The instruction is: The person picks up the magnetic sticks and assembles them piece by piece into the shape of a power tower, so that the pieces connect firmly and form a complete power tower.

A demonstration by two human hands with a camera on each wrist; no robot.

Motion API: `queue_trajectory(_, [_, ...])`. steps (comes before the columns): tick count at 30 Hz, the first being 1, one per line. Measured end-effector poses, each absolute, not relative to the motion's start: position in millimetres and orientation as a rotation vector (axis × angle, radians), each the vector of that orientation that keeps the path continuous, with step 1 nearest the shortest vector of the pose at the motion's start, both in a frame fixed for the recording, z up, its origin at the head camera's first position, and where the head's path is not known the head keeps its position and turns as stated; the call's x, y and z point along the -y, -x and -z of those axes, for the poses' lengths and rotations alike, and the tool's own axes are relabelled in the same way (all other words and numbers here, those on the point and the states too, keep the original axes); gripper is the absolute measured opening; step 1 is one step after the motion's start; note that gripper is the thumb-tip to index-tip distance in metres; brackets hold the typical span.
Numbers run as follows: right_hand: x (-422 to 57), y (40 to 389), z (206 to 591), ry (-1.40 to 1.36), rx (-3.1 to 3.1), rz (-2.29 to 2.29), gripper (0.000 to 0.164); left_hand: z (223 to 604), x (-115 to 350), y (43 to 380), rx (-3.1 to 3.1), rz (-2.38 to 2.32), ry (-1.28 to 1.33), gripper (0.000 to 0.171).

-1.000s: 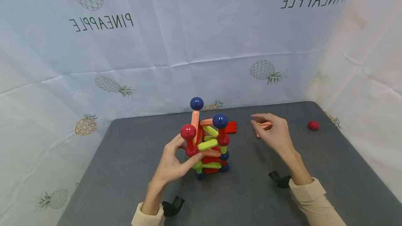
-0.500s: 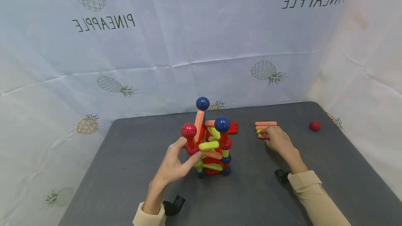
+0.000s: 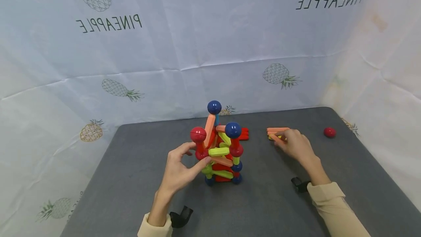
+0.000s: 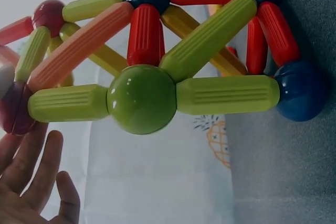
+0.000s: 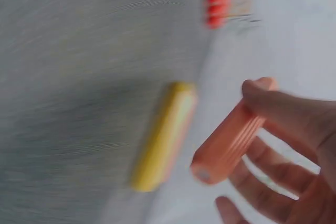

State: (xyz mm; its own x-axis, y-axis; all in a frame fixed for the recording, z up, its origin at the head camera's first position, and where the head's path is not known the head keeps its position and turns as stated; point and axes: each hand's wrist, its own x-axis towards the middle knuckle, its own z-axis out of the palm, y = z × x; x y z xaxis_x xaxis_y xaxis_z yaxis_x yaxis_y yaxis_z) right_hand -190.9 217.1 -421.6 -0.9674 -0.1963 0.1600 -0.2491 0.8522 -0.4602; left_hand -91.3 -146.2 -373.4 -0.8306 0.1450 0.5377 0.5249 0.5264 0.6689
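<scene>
A tower of magnetic rods and balls (image 3: 218, 151) stands on the grey table, in red, lime, orange and blue. My left hand (image 3: 179, 169) holds it at a red ball (image 4: 18, 107) on its near left side, thumb in front and fingers behind. A green ball (image 4: 142, 99) and blue balls show large in the left wrist view. My right hand (image 3: 297, 147) pinches an orange magnetic rod (image 5: 226, 148) between thumb and fingers, tilted and lifted off the table. Beside it lie a yellow rod (image 5: 160, 140) and more orange rods (image 3: 277, 130).
Red rods (image 3: 244, 134) lie behind the tower, partly hidden by it. A loose red ball (image 3: 330, 132) rests near the right end of the grey table (image 3: 131, 178). A white pineapple-print cloth (image 3: 197, 39) hangs along the back and sides.
My right hand has come down to the row of rods and picked up an orange one. The tower has shifted slightly right in view, my left hand staying on it.
</scene>
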Motion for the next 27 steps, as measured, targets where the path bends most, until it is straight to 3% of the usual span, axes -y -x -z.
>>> queue_trajectory(6, [-195,166,371,-0.473,2.578,-0.900,0.032,373,147,90,2.244,1.183,0.541,0.047])
queue_trajectory(12, [-173,136,323,-0.665,2.184,-0.963,0.037,370,145,90,2.076,1.167,0.541,0.035])
queue_trajectory(17, [-153,107,292,-0.859,1.880,-1.063,0.030,365,143,89,2.057,1.149,0.529,0.032])
queue_trajectory(20, [-137,92,282,-0.967,1.757,-1.076,0.037,363,141,90,2.050,1.142,0.521,0.032])
queue_trajectory(27, [-100,78,286,-1.147,1.775,-0.979,0.018,363,139,91,2.018,1.139,0.542,0.027])
